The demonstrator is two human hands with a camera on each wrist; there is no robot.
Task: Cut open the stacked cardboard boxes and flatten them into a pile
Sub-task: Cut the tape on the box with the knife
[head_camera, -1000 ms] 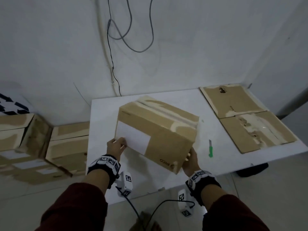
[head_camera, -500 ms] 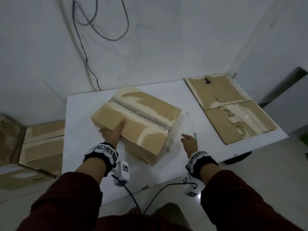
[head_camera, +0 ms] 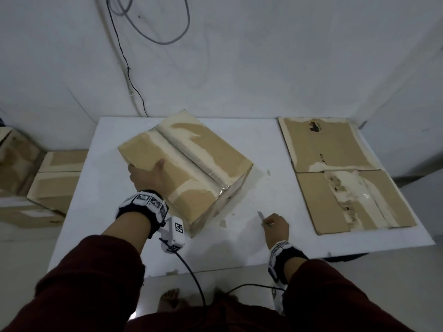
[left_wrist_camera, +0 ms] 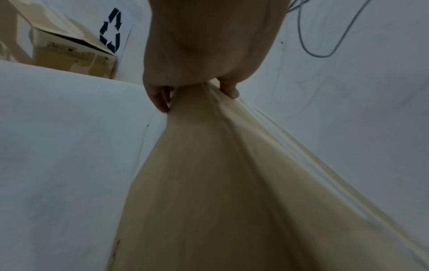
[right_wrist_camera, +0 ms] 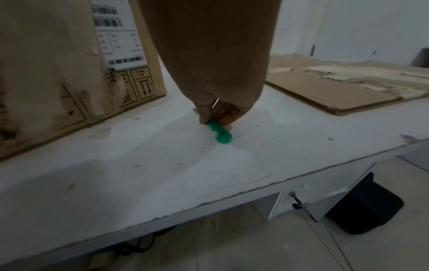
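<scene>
A taped cardboard box (head_camera: 191, 164) sits at an angle on the white table (head_camera: 100, 212), its taped seam facing up. My left hand (head_camera: 146, 170) grips the box's near-left edge, thumb on top; in the left wrist view the fingers (left_wrist_camera: 160, 100) wrap one side of the box (left_wrist_camera: 209, 183). My right hand (head_camera: 275, 224) rests on the table right of the box and grips a green-handled knife (right_wrist_camera: 219, 132), whose blade tip (head_camera: 260, 214) pokes out toward the box. The labelled side of the box (right_wrist_camera: 58, 73) stands just left of that hand.
Flattened cardboard (head_camera: 335, 173) lies on the table's right end. Several more boxes (head_camera: 52, 183) are stacked on the floor at the left. Cables (head_camera: 155, 25) hang on the wall behind. A black object (right_wrist_camera: 364, 205) sits under the table.
The box was turned seam-up and set down on the table. My right hand let go of the box, moved right to the knife and took hold of it.
</scene>
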